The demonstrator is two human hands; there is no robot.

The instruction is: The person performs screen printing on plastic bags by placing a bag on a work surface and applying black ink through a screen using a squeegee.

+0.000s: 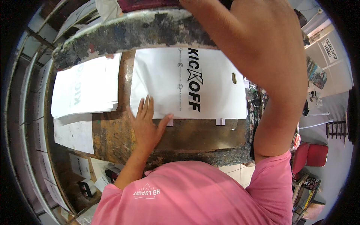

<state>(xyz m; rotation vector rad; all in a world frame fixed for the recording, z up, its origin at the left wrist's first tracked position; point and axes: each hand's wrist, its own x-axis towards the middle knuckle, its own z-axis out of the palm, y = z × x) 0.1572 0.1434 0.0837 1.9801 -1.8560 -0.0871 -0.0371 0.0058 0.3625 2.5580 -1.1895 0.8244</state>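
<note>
A white plastic bag [161, 75] with a punched-out handle slot lies flat on the worn, paint-stained work board [195, 137]. Large black lettering and small grey icons run across it. My left hand [144, 122] rests at the bag's near left corner, fingers stretched and thumb out to the side, holding nothing. Close to the camera, my right hand [251, 33] is raised over the far right of the board. The upper picture edge cuts off its fingers, so whether it grips anything is hidden. Behind the bag, a paint-smeared frame [127, 32] stretches across the board.
Left of the bag sits a stack of white bags [90, 86], with a white sheet [73, 131] partly under it. Rack shelves [41, 140] with printed white bags line the far left. A red chair [317, 154] and a shelf of stored items [307, 191] stand at right.
</note>
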